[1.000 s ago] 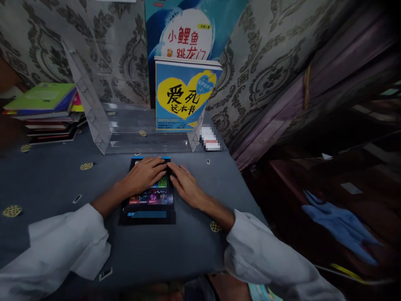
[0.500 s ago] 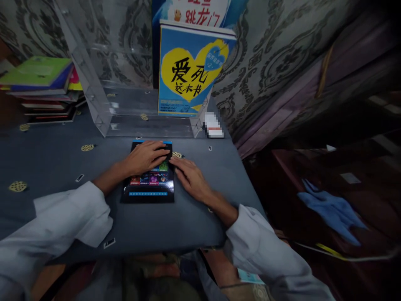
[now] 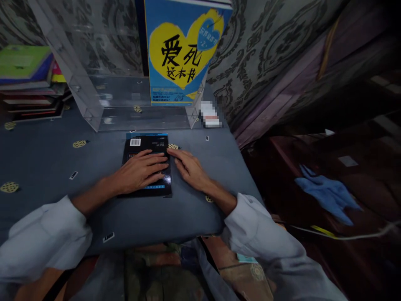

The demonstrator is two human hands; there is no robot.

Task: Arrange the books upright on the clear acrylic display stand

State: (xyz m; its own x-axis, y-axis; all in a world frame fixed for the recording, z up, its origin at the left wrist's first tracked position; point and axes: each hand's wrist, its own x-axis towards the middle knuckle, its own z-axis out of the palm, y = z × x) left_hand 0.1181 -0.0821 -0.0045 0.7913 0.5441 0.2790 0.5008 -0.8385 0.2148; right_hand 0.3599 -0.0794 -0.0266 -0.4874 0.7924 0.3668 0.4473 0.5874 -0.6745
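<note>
A dark book [image 3: 145, 147] with a barcode near its top edge lies flat on the grey cloth-covered table [image 3: 46, 167]. My left hand [image 3: 139, 170] rests flat on its cover, fingers stretched out and pointing right. My right hand [image 3: 188, 167] lies at the book's right edge, fingers extended, fingertips touching that edge. Behind the book a clear acrylic stand [image 3: 94, 88] holds an upright blue book with a yellow heart [image 3: 181, 54].
A stack of books [image 3: 28, 83] sits at the far left. Patterned wallpaper rises behind the stand. The table's right edge [image 3: 241, 167] drops to a dark floor with a blue cloth [image 3: 326, 194]. Small stickers dot the tablecloth.
The view has tilted down. My left hand slid back toward me along the cover, uncovering the barcode end. My right hand stays at the book's right edge.
</note>
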